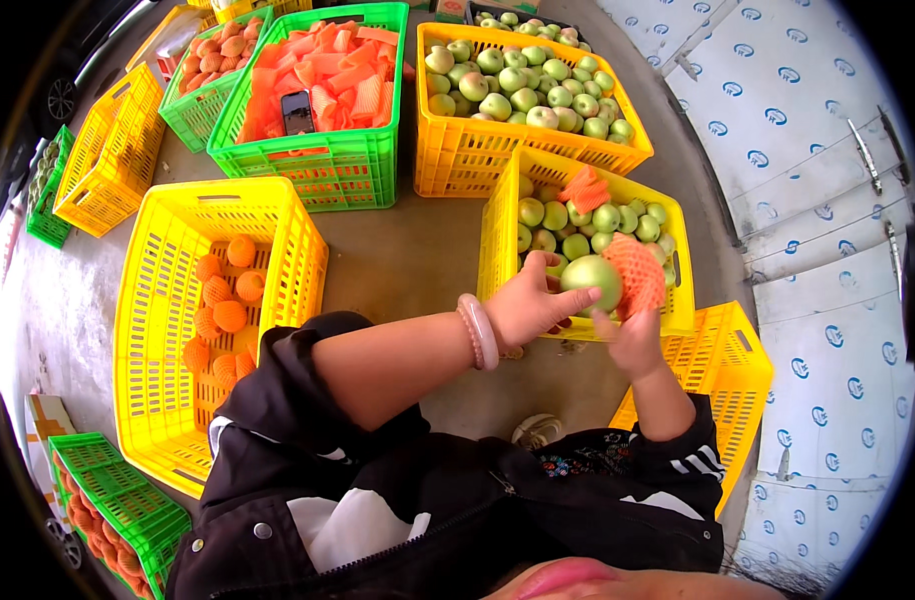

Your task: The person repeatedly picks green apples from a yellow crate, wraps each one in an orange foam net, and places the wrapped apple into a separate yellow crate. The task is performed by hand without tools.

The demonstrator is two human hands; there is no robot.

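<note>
My left hand is closed around a green apple, with the thumb along its near side. Bangles circle that wrist. My right hand grips an orange foam net sleeve by its lower end, right beside the apple. The apple is outside the sleeve. Both hands are above the near edge of a yellow crate that holds many bare green apples. Another orange foam sleeve rests on those apples. To my left, a large yellow crate holds several sleeved fruits.
Ahead stands a green crate of loose orange sleeves with a phone on top. Right of it is an orange-yellow crate full of apples. Another yellow crate sits by my right arm. Patterned white sheeting lines the right side.
</note>
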